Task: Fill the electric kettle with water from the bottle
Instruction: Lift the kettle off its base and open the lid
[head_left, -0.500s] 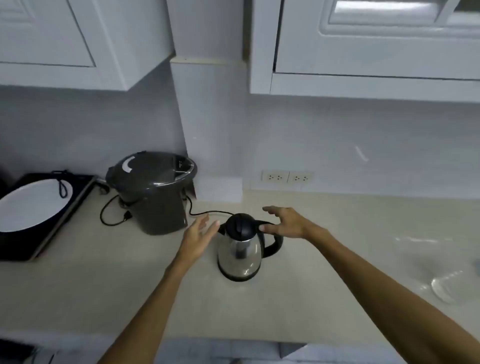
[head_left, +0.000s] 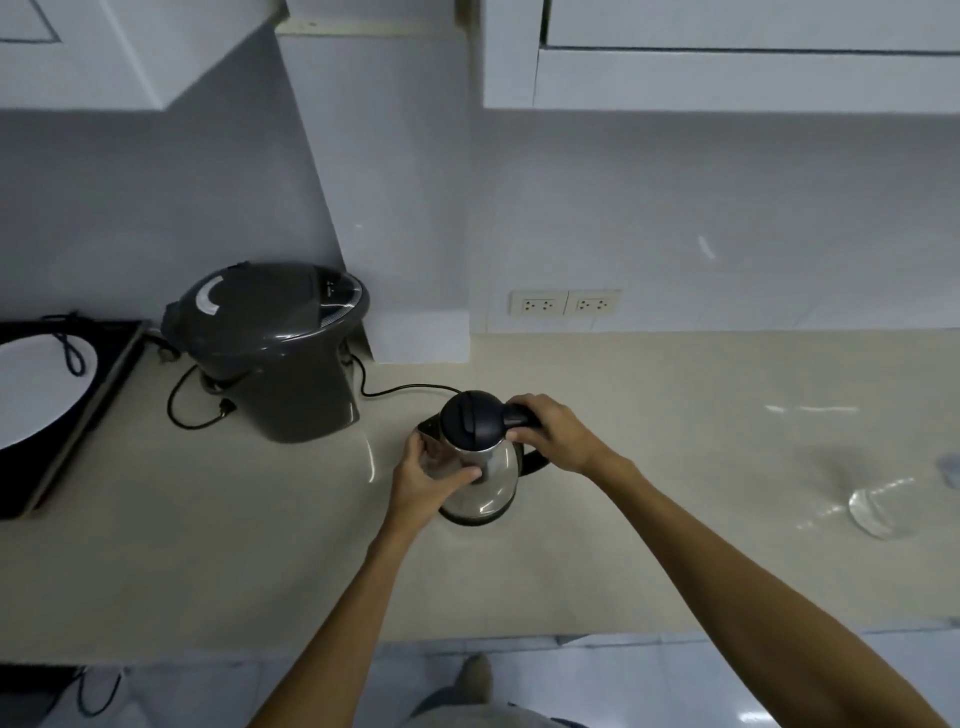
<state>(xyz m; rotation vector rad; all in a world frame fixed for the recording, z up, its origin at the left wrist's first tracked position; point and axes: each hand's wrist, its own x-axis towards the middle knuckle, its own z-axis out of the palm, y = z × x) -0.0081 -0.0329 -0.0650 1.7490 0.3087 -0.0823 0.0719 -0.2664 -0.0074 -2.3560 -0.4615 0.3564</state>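
A steel electric kettle (head_left: 493, 475) with a black lid stands upright on the beige counter (head_left: 260, 545), near the middle. Its lid is down. My left hand (head_left: 428, 480) wraps the kettle's steel body just under the spout. My right hand (head_left: 553, 434) grips the top of the black handle beside the lid. A clear plastic water bottle (head_left: 878, 512) lies on its side at the far right of the counter, blurred and hard to make out.
A dark grey thermo pot (head_left: 275, 353) stands left of the kettle, with black cords trailing around it. A black cooktop carrying a white plate (head_left: 36, 384) sits at the far left. Wall sockets (head_left: 563, 304) are behind the kettle. The counter's front edge runs just below my forearms.
Both hands were hovering open beside the kettle; now each has closed on it, left on the body and right on the handle. The camera has tilted down and closer.
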